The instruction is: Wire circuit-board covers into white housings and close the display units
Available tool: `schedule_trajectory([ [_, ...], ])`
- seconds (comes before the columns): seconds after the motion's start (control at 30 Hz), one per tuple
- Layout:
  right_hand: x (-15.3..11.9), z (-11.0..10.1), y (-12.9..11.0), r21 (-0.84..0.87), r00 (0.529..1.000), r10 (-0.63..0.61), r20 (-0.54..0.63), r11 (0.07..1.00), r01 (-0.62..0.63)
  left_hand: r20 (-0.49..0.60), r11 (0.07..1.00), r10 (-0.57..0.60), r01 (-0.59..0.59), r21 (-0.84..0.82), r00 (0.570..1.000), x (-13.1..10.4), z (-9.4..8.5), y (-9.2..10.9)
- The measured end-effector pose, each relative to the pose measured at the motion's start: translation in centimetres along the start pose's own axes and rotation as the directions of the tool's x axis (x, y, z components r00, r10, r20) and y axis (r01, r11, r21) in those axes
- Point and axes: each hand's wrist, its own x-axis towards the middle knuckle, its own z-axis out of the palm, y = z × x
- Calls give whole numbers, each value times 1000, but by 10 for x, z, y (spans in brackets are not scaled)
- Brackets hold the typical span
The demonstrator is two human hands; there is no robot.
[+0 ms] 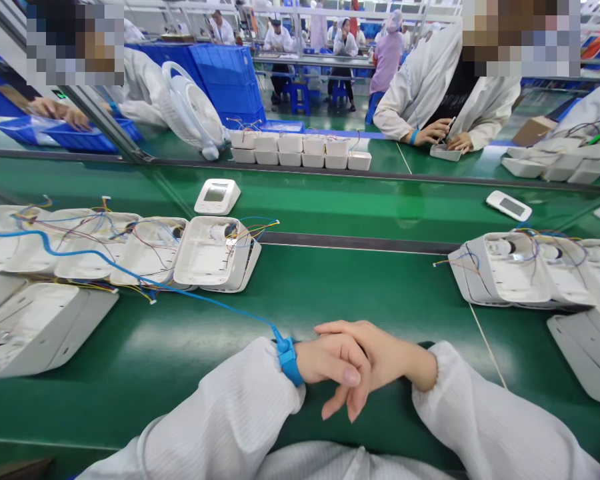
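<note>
My left hand [330,363], with a blue wrist strap [289,360] at the wrist, lies crossed against my right hand [380,347] above the green tabletop [350,287]. The fingers overlap loosely, some relaxed and bent downward, so part of each hand is hidden by the other. No object shows in either hand. A blue coiled cord [200,293] runs from the strap off to the left. Nearest to my left hand is a white plastic housing [203,257] with a small cylindrical part and coloured wires. White housings [517,270] with similar parts stand on the right.
Several wired housings [80,250] form a row at left. A white device with a screen [217,197] and a slim white one [509,205] lie beyond the dark rail [360,244]. Farther back are a white fan [195,110], small housings [300,152] and a co-worker's hands [450,137].
</note>
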Motion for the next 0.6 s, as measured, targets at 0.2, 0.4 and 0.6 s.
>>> schedule_trajectory([
  [0.2, 2, 2, -5, -34, 995, 82, -62, 996, -84, -13, 999, -51, 50, -7, 999, 0, 2, -4],
  [0.4, 0, 8, 0, -15, 951, 165, -262, 984, -175, -169, 989, 110, -125, -77, 979, -10, 7, 4],
  [0.6, 1, 8, 4, -23, 926, 155, -344, 985, -173, -313, 957, 286, -284, 54, 906, -13, -4, 5],
])
